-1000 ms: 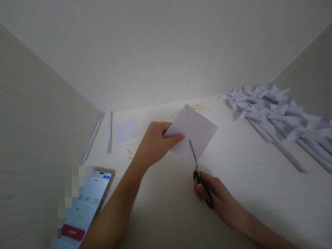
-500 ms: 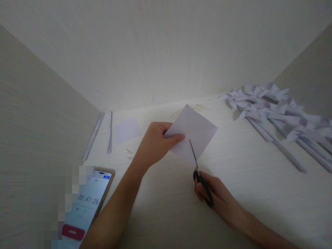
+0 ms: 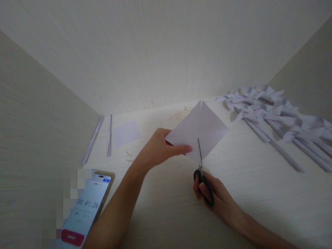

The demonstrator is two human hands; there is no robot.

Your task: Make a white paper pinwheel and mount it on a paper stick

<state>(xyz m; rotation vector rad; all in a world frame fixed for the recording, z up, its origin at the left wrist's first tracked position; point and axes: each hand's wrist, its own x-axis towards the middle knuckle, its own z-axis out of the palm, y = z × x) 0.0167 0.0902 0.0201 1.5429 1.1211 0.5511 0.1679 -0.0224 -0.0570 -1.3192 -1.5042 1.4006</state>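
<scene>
Near left edge of table [image 3: 259, 193]: phone [image 3: 86, 209] with running timer. Far left corner: two thin paper strips [image 3: 101, 138], small paper square [image 3: 126, 133] beside them. Centre: left hand [image 3: 158, 150], thumb and fingers pinched on left corner of creased paper square [image 3: 199, 129], held corner-up above table. Right hand [image 3: 211, 193] closed around black scissors [image 3: 202, 171], blades together in sheet's lower corner. Far right corner: paper pinwheels [image 3: 275, 114] piled.

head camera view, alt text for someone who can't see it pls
A left hand holds a white paper square by one corner while the right hand cuts into it with black-handled scissors. Paper pinwheels lie at right, a phone showing a timer at left.
</scene>
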